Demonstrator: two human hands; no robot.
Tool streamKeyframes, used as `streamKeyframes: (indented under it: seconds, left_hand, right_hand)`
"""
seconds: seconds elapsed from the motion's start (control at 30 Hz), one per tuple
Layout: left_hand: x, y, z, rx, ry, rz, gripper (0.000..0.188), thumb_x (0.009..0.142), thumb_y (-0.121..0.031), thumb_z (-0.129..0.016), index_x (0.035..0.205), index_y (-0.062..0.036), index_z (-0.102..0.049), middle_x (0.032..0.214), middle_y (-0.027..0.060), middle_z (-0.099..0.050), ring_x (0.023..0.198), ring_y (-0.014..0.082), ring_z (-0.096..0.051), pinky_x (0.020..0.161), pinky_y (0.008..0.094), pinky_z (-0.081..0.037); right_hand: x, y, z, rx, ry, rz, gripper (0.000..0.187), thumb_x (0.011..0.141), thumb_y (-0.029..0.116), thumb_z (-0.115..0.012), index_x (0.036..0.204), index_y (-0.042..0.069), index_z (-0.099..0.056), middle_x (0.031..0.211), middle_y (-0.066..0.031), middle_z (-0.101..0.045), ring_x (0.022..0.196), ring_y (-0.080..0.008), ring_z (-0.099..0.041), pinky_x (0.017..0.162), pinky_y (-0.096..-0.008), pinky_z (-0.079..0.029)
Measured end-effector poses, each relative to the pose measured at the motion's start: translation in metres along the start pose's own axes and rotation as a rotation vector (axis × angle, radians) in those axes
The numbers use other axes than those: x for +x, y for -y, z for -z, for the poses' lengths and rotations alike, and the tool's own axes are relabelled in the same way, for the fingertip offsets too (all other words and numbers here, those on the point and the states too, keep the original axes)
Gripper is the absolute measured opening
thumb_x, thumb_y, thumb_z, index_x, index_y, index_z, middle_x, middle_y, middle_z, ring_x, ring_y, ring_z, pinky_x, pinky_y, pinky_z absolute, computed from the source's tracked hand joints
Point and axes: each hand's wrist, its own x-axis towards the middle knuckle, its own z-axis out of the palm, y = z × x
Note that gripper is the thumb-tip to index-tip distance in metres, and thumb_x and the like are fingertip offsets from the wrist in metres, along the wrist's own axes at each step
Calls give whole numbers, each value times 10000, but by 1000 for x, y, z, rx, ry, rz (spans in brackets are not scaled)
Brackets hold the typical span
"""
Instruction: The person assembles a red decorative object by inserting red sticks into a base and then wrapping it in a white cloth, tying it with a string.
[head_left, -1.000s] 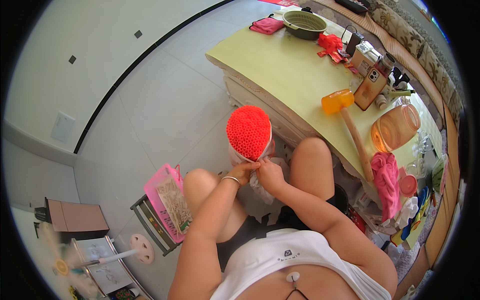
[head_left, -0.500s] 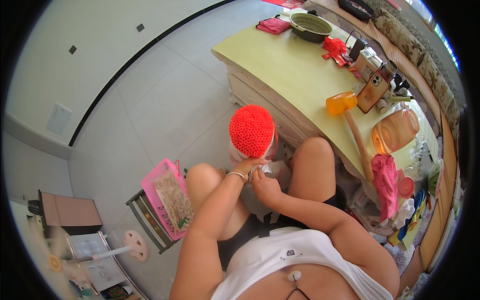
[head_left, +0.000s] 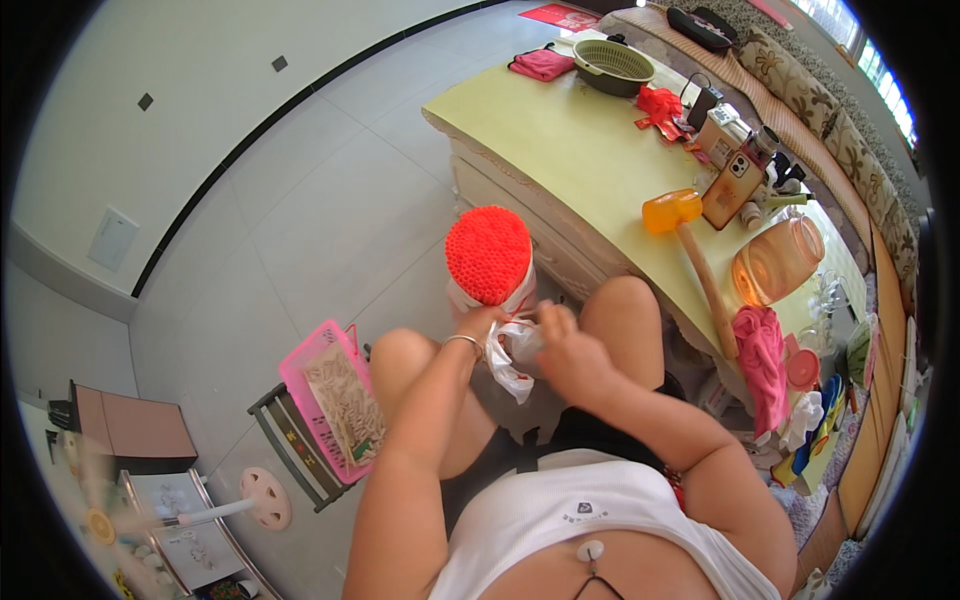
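A round bundle of red tubes (head_left: 488, 254), packed tightly with their open ends facing up, stands between my knees. White plastic wrapping (head_left: 510, 372) goes around its lower part, and a loose end hangs toward me. My left hand (head_left: 482, 326) presses against the near side of the bundle, its fingers closed on the wrapping. Just right of the loose end is my right hand (head_left: 572, 348), raised and apart from the bundle. Its fingers are smeared by motion, so I cannot make out anything in them.
At my left, a pink basket (head_left: 296, 378) of pale sticks rests on a folding stool (head_left: 290, 445). On the table (head_left: 540, 125) at my right lie an orange-headed mallet (head_left: 708, 270), an amber jar (head_left: 780, 262), a phone (head_left: 732, 190) and a pink cloth (head_left: 760, 365).
My right hand has come away from my left and moved to the right. The white loose end now hangs down in sight between them. My left hand stays at the bundle.
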Motion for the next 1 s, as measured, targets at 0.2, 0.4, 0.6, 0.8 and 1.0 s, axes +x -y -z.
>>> streamKeyframes:
  seconds: [0.2,0.4,0.6,0.8,1.0]
  left_hand:
    - [6,6,-14,-107,-67,-116,125,747,-153,-657,743,-30,-639,585,91,-560,448,214,-523,420,343,-434]
    - [14,12,-7,-155,-144,-363,92,719,-83,-660,704,7,-650,621,94,-607,475,221,-573,435,349,-462]
    - [21,2,-6,100,-121,-508,89,725,-72,-654,724,15,-672,670,96,-636,506,219,-590,446,347,-470]
    - [14,-5,6,174,-116,-223,132,741,-112,-692,714,12,-658,616,105,-604,459,215,-556,413,354,-442]
    - [5,-9,6,181,-48,-157,128,752,-97,-688,761,27,-654,657,127,-631,482,237,-584,412,362,-452]
  right_hand:
    - [-22,-51,6,339,329,-76,141,874,135,-589,906,51,-697,813,-142,-687,803,-216,-706,660,-414,-546]
    - [-27,-54,82,1235,390,107,99,922,98,-594,909,37,-671,768,-81,-667,687,-215,-636,649,-353,-496]
    - [-40,-71,95,654,544,149,152,909,165,-597,949,62,-701,838,-105,-702,740,-283,-667,667,-388,-513]
    - [6,-49,-29,170,717,-29,182,808,211,-628,846,82,-750,928,-151,-721,890,-317,-702,723,-421,-555]
    - [61,-24,-115,1088,830,-677,114,798,153,-671,827,59,-727,732,-129,-701,490,-161,-578,444,-326,-437]
